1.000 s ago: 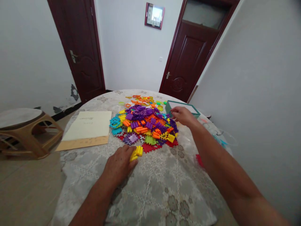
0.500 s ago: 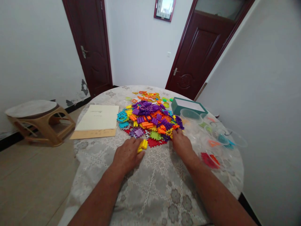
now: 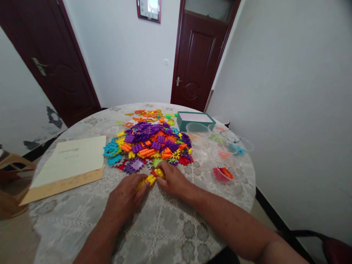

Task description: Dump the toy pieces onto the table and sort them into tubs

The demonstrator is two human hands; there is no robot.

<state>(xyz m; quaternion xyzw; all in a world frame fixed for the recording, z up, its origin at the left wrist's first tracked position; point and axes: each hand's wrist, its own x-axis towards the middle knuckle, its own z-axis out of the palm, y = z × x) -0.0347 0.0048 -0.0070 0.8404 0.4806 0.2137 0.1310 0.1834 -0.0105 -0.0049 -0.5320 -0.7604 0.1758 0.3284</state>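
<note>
Close to the front of the pile, my left hand [image 3: 125,194] is closed on a yellow toy building piece [image 3: 150,179]. My right hand [image 3: 173,179] pinches another yellow building piece [image 3: 159,173] right beside it. The two pieces meet or nearly meet between my fingertips; whether they are joined I cannot tell. A bit of red shows at the right hand's fingers. Just beyond both hands lies a heap of plastic building pieces [image 3: 148,132] in purple, orange, yellow, blue and red.
A paper pad [image 3: 68,157] lies on the left of the cloth-covered round table [image 3: 162,227]. A green box [image 3: 195,123] stands at the back right. Several clear plastic tubs [image 3: 198,129] sit along the right, one with red pieces [image 3: 222,173]. A stool [image 3: 13,183] stands at the left.
My right hand has left the pile's right edge and come over to my left hand, now with a yellow piece. The camera view has swung to the right.
</note>
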